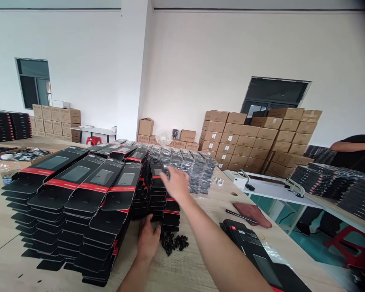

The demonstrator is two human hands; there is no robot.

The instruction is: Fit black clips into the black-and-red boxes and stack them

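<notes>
My left hand [148,240] rests low on the table with thumb and fingers apart, its fingertips at the foot of a stack of flat black cartons [157,198]. Over the top of that stack is my right hand [177,183], its fingers curled around something dark that I cannot make out. Small black plastic parts [174,242] lie in a loose pile just right of my left hand. Tall stacks of black-and-red window cartons [93,178], with their end flaps sticking out, fill the table to the left.
Plastic-wrapped black items [197,170] stand in rows behind. On the right lie a black carton [246,243], a dark pen-like stick [241,216] and a brown cloth [255,214]. A plastic bottle [8,166] stands far left. A person's arm [353,142] shows at right.
</notes>
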